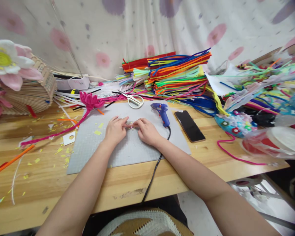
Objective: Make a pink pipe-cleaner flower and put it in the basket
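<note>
My left hand (116, 129) and my right hand (147, 130) meet over the grey mat (135, 152). Between their fingertips is a small pink-and-yellow piece (131, 127), too tiny to make out in detail. Both hands are closed in a pinch at it, the left from one side and the right from the other. Right of my right hand, a blue glue gun (162, 113) lies on the mat. White-handled scissors (135, 101) rest at the mat's far edge. A magenta pipe-cleaner flower (90, 101) on a long stem lies to the left.
A black phone (189, 125) lies right of the mat. The glue gun's cord (152, 178) runs over the table's front edge. Bundles of coloured pipe cleaners (177, 73) are piled behind. Yellow scraps (97, 132) dot mat and table. A plastic tub (275, 142) stands far right.
</note>
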Motion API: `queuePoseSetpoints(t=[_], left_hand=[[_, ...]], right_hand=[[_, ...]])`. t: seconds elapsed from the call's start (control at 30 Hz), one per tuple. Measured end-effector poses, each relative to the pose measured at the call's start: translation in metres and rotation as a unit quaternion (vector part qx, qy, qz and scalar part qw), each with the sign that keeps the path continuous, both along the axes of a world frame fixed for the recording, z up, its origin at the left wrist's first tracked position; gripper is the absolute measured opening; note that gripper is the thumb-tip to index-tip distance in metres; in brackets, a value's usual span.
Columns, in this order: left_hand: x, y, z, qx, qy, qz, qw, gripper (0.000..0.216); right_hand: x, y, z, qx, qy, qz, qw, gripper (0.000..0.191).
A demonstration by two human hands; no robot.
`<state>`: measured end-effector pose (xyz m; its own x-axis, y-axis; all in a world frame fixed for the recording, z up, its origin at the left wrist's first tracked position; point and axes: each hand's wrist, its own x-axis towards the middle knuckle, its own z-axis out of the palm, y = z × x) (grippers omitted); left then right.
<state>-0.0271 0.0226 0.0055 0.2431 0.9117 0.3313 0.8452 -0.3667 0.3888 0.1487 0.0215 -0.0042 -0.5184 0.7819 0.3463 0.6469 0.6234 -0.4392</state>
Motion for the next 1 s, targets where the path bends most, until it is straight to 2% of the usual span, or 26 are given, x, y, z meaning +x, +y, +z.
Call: queuePoseSetpoints(t=[0.17,0.33,0.53,0.77,1.0], left_hand=[[0.0003,-0.0005,-0.0004,0.005,0.007,0.005,1.000,0.045],[-0.0001,-0.0043,0.0024,0.060,-0.011,-0.029,0.998,0.053],[-0.0020,-0.0059,0.0043,0.089,-0.027,-0.030,0.995,0.055],[-0.0019,-0.0039,0.0029,0.030,-0.005,-0.043,0.999,0.053],[-0.0028,-0.0067,0.0086,-0.035,-0.008,-0.023,0.999,0.051]], right_hand=[[0.0000,-0.0001,-0.0016,0.019,0.006,0.006,1.000,0.036],[0.0009,-0.0018,-0.0013,0.041,0.030,0.005,0.999,0.041],[0.0006,-0.0025,-0.0013,0.034,0.013,0.011,0.999,0.039],[0.0008,-0.0017,0.0005,0.016,0.010,0.004,1.000,0.040],[0.0007,-0.0035,0.0025,0.005,0.014,0.010,1.000,0.041]])
